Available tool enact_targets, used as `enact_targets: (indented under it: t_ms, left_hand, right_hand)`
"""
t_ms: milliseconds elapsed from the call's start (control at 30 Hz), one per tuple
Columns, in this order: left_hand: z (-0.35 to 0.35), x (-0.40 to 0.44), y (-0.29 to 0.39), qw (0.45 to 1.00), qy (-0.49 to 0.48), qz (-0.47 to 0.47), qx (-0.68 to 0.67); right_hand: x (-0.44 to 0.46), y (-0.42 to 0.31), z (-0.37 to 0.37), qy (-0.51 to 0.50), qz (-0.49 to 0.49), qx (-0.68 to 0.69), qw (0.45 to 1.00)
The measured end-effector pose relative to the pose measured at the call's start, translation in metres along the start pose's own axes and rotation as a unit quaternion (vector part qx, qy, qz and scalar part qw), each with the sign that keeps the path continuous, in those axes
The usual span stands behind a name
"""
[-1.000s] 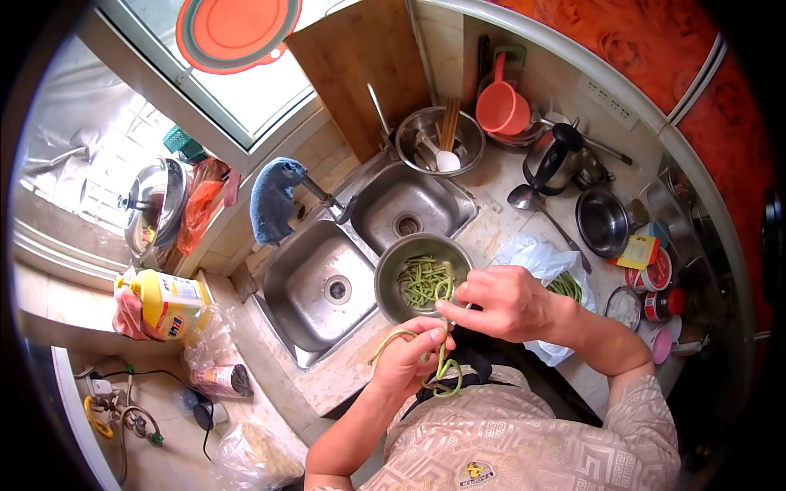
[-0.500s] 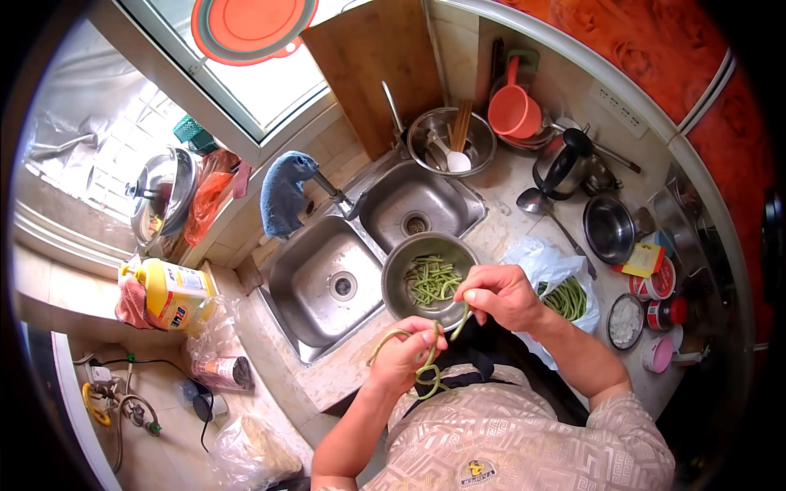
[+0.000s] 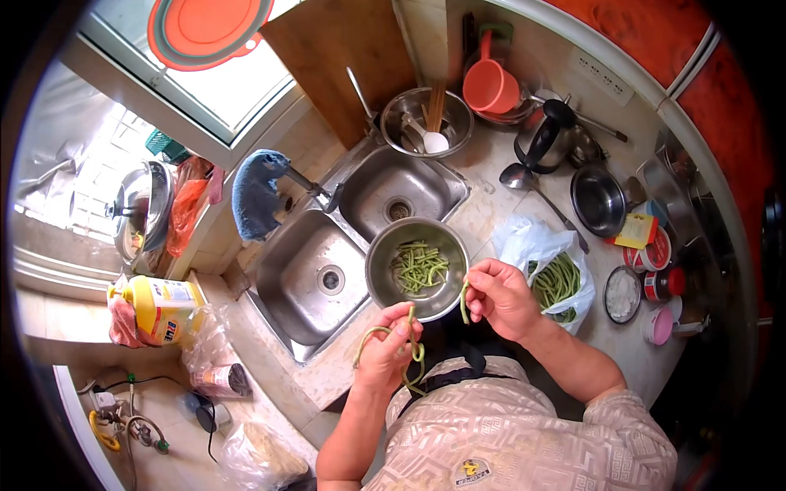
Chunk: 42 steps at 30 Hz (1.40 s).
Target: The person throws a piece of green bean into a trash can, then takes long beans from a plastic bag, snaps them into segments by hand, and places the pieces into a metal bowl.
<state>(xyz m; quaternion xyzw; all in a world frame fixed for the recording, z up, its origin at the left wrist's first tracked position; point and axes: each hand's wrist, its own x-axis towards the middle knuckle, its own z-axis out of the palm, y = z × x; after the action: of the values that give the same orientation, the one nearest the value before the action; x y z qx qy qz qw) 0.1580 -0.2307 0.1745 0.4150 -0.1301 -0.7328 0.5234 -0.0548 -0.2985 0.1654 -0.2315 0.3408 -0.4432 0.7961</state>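
Observation:
Long green beans (image 3: 416,364) hang in curls from my left hand (image 3: 387,353), which is closed around them near the counter's front edge. My right hand (image 3: 501,299) pinches a short bean piece (image 3: 464,303) between thumb and fingers, apart from the left hand. Just beyond both hands stands a steel bowl (image 3: 377,282), and cut bean pieces (image 3: 420,268) lie in a heap at its bottom. To the right of my right hand, a white plastic bag (image 3: 524,239) sits open with whole long beans (image 3: 557,286) inside.
A double sink (image 3: 270,282) with a blue cloth (image 3: 258,196) on its faucet lies left of the bowl. Behind is a basin (image 3: 393,106) holding utensils. A ladle (image 3: 540,192), dark bowl (image 3: 598,200) and several jars stand right. A yellow bottle (image 3: 160,303) stands far left.
My hands have moved apart, and a short bean piece is now separate in my right hand. The whole view has shifted slightly.

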Motion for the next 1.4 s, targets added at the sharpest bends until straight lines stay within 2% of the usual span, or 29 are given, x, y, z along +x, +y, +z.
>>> enact_targets:
  t_ms: [200,333,367,467,500,533,600,633,833,933,1067,1100,1200,1333,1400]
  left_hand:
    - [-0.015,-0.002,-0.001,0.998,0.034,0.042,0.027]
    - [-0.024,-0.006,-0.002,0.995,0.076,0.044,0.037]
    - [-0.024,-0.006,-0.002,0.994,0.086,0.043,0.042]
    - [-0.025,-0.006,-0.003,0.993,0.093,0.046,0.053]
    - [-0.025,-0.007,-0.003,0.993,0.092,0.049,0.057]
    - [-0.025,-0.008,-0.004,0.993,0.088,0.049,0.065]
    - [-0.024,-0.006,-0.006,0.993,0.072,0.055,0.081]
    - [-0.020,-0.006,-0.006,0.993,0.069,0.054,0.084]
    - [-0.004,-0.004,-0.023,0.989,0.081,0.101,0.067]
    - [-0.001,-0.004,-0.024,0.987,0.093,0.120,0.052]
    - [-0.001,-0.009,-0.016,0.988,0.098,0.118,0.034]
    - [-0.001,-0.010,-0.014,0.988,0.094,0.118,0.030]
    - [-0.006,-0.012,-0.012,0.990,0.080,0.109,0.023]
    - [-0.008,-0.013,-0.013,0.993,0.073,0.092,-0.004]
    - [-0.008,-0.014,-0.011,0.994,0.063,0.085,-0.020]
  right_hand:
    - [-0.016,0.058,-0.057,0.111,-0.056,-0.227,0.966]
    - [-0.030,0.115,-0.102,0.153,-0.029,-0.307,0.939]
    - [-0.029,0.131,-0.112,0.175,-0.044,-0.379,0.907]
    - [-0.033,0.150,-0.122,0.171,-0.023,-0.477,0.862]
    - [-0.036,0.140,-0.106,0.157,-0.005,-0.457,0.876]
    - [-0.038,0.131,-0.088,0.133,0.012,-0.367,0.920]
    - [-0.041,0.108,-0.053,0.089,0.011,-0.334,0.938]
    - [-0.042,0.095,-0.035,0.059,-0.019,-0.327,0.943]
    - [-0.028,0.048,0.031,-0.079,-0.181,-0.388,0.900]
    - [-0.024,0.047,0.034,-0.114,-0.196,-0.462,0.857]
    - [-0.020,0.046,0.031,-0.156,-0.146,-0.462,0.861]
    - [-0.021,0.040,0.030,-0.167,-0.102,-0.458,0.867]
    - [-0.020,0.043,0.029,-0.162,0.007,-0.324,0.932]
    - [-0.014,0.045,0.025,-0.240,0.020,-0.296,0.924]
    - [-0.012,0.040,0.028,-0.240,0.085,-0.260,0.931]
